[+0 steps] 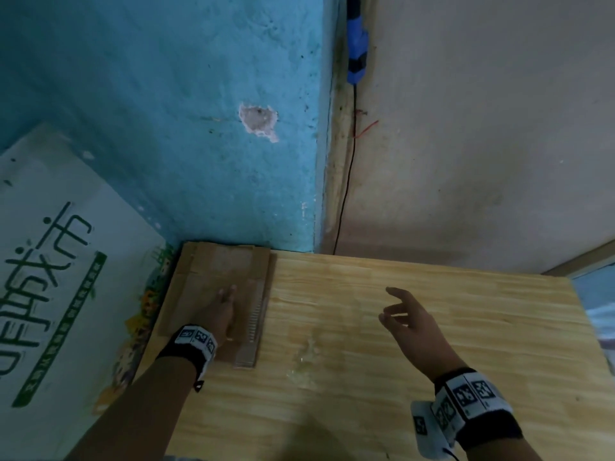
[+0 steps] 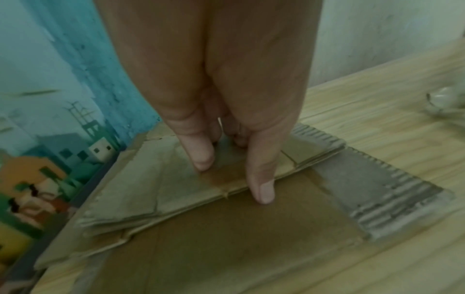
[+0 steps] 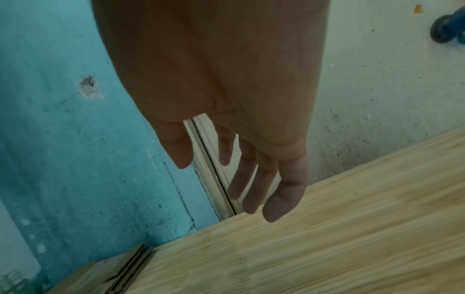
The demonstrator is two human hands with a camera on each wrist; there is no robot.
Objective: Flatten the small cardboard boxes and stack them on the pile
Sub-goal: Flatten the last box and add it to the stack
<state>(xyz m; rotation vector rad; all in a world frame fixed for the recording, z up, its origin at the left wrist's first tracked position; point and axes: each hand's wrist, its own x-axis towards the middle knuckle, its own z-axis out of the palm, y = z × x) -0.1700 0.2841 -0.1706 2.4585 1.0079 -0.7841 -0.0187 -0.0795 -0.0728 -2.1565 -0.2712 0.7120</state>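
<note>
Our left hand (image 1: 222, 309) presses flat on the pile (image 1: 213, 287) in the table's (image 1: 399, 377) far-left corner.
We keep its fingers (image 2: 261, 179) straight and together on the top flattened box (image 2: 176, 179); our right hand (image 1: 411, 322) hovers well to the right, fingers loosely spread, holding nothing.

The table (image 1: 399, 327) is pale wood with a smooth finish. The flattened boxes (image 1: 216, 277) are matt brown corrugated cardboard. The blue wall (image 1: 166, 94) is rough painted plaster.
</note>
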